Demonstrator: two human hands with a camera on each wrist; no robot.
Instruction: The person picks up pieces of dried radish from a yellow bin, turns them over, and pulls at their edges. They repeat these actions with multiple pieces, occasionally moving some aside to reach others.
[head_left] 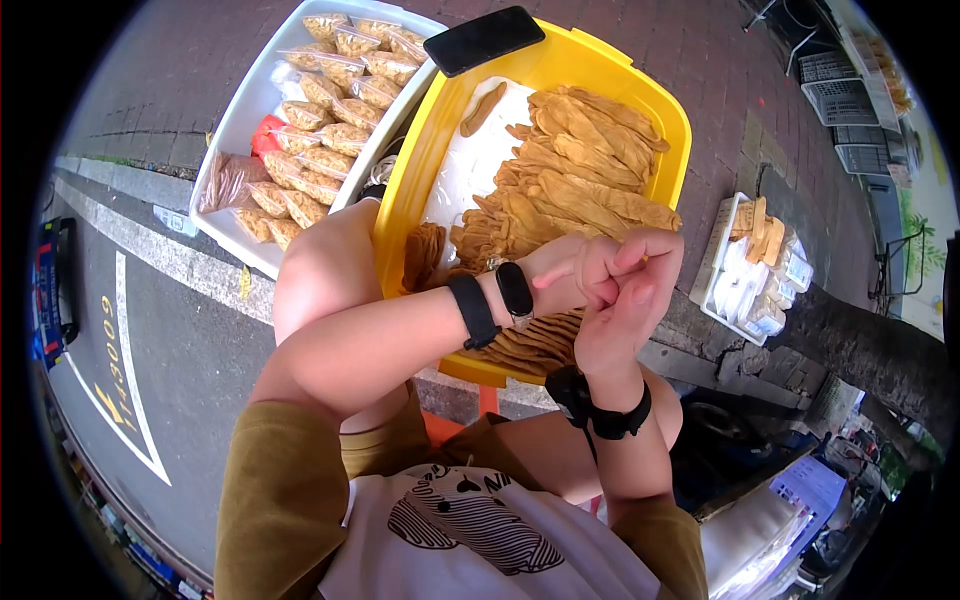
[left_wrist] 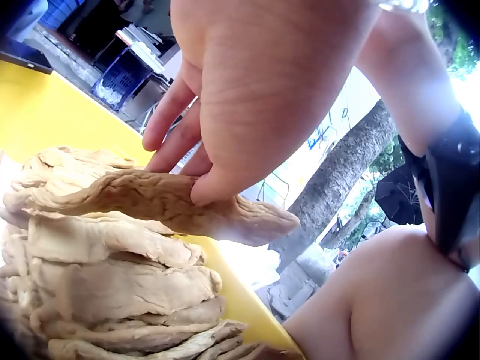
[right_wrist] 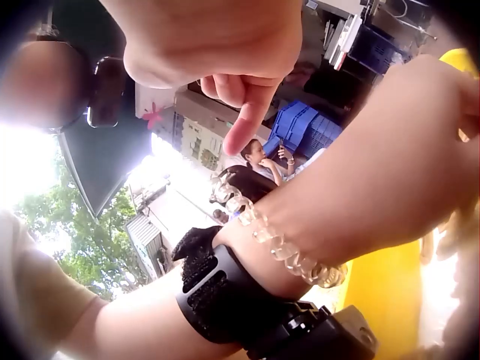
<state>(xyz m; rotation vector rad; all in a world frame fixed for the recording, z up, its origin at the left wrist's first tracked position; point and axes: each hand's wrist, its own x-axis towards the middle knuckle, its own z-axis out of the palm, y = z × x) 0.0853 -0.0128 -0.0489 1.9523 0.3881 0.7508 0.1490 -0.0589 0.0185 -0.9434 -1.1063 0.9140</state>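
A yellow tub in front of me is filled with rows of folded, wrinkled brown strips that look like tofu skin. My left hand is low over these rows, partly hidden behind my right hand. In the left wrist view, its thumb and fingers pinch one brown strip on top of the others. My right hand is raised just above and beside the left one, its fingers loosely bent and holding nothing. From the right wrist view, one finger points down near the left wrist's clear bead bracelet.
A black phone lies across the tub's far rim. On the left, a white tub holds several bagged snacks. A white tray with packets stands at the right by a tree trunk. One loose strip lies apart inside the yellow tub.
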